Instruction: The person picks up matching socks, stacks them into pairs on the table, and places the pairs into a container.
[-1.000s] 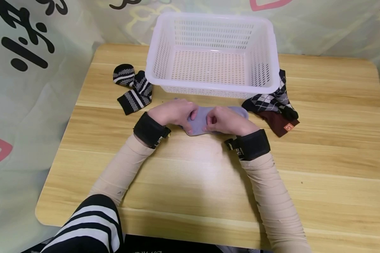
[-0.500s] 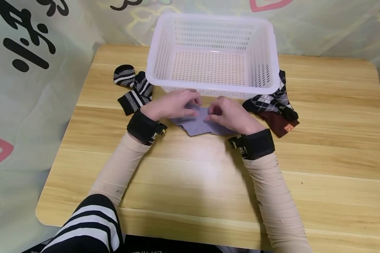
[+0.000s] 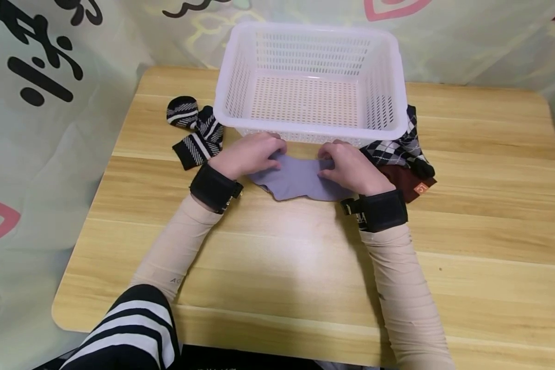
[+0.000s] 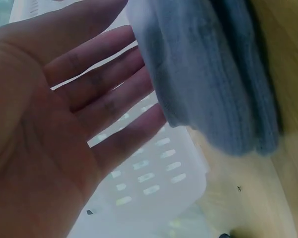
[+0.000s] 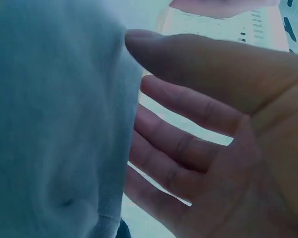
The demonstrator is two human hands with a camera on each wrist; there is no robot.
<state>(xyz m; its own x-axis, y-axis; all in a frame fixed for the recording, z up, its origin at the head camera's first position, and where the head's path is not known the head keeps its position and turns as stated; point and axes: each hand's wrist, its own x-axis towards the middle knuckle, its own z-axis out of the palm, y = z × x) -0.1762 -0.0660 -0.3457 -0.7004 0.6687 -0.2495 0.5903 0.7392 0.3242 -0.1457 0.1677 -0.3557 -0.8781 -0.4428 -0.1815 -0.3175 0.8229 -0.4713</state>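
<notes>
A lavender sock lies crosswise on the table in front of the basket. In the left wrist view two ribbed layers of the sock show at its end. My left hand is at its left part, fingers nearly straight, with the fingertips meeting the far edge. Toward the right end, my right hand has its thumb against the cloth and its fingers spread along the far edge. In the right wrist view the fingertips pass partly behind the sock.
A white perforated basket stands just beyond the hands. Striped black-and-white socks lie to its left. At its right, black-and-grey argyle socks overlap a maroon sock with an orange label. Wooden tabletop extends toward the person.
Both hands moved up to the sock's far edge, then drew apart, the right one shifting right. More of the sock's middle now shows, with its near edge wavy.
</notes>
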